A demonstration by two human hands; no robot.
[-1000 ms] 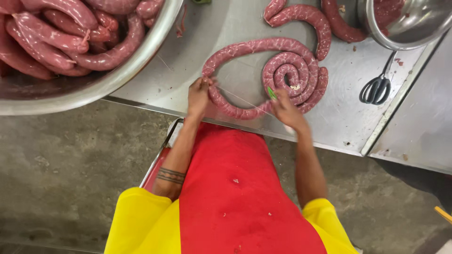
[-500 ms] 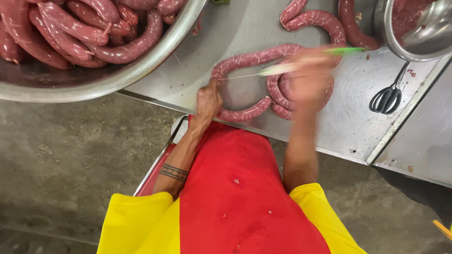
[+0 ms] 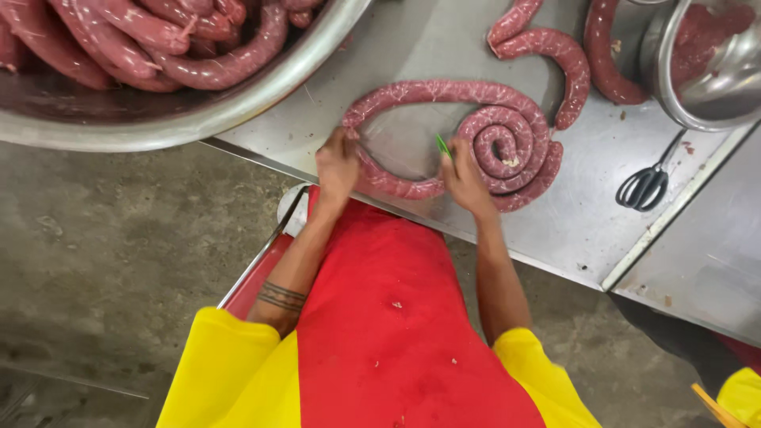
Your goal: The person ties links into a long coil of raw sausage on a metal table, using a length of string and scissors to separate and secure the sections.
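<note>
I'm standing at the steel table [image 3: 444, 47] with both hands on the long sausage [image 3: 444, 91], which is lying right at the near edge of the table. It's running in a big open loop on the left and winding into a tight coil [image 3: 503, 147] on the right.

My left hand [image 3: 337, 162] is sitting at about 8 o'clock on the loop, fingers curled down and clamping the sausage where it bends, so the meat is passing right under my fingertips. My right hand [image 3: 464, 174] is at roughly 9 o'clock from the coil, fingers pinched around a thin green strip [image 3: 442, 145] that's poking up just beside the coil's outer turn. The bottom run of the loop is stretching between my two hands.

Scissors [image 3: 646, 186] are lying at 3 o'clock from the coil, well apart from my hands. A big bowl [image 3: 238, 103] full of more sausages is sitting at 10 o'clock, and a smaller bowl [image 3: 713, 79] at 2 o'clock.
</note>
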